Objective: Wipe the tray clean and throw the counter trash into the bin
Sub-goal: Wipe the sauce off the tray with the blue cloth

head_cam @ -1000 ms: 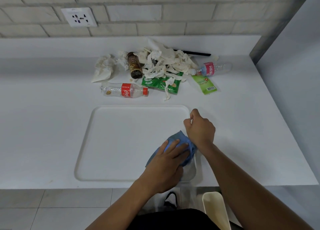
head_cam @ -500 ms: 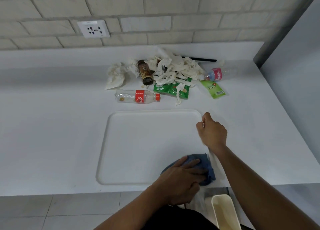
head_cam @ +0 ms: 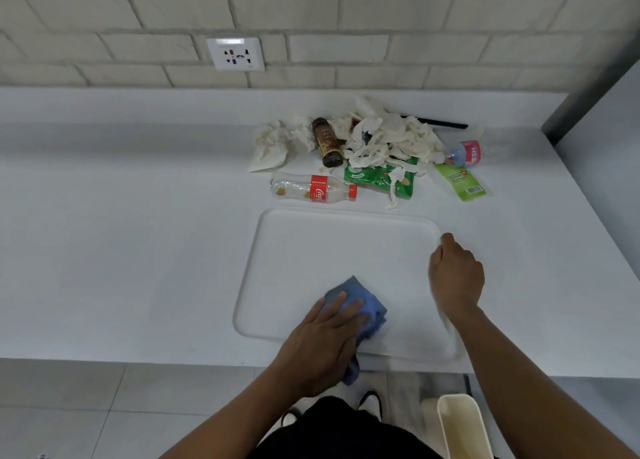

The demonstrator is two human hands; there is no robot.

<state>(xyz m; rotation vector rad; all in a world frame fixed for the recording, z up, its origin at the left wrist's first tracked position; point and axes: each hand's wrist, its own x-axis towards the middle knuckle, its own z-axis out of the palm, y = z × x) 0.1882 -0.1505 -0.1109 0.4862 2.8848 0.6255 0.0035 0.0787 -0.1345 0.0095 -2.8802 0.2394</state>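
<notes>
Leftward along the tray's near edge the blue cloth (head_cam: 360, 309) has slid since a moment ago. On the smooth white counter (head_cam: 138, 251) the shallow, round-cornered white tray (head_cam: 329, 251) lies at the near edge, long axis side to side. Left hand (head_cam: 325, 341) presses the crumpled cloth with flat fingers; right hand (head_cam: 455, 275) grips the tray's right rim, fingers curled. Crumpled tissues (head_cam: 384, 140), bottles and green wrappers lie behind. A cream bin (head_cam: 460, 424) stands below.
</notes>
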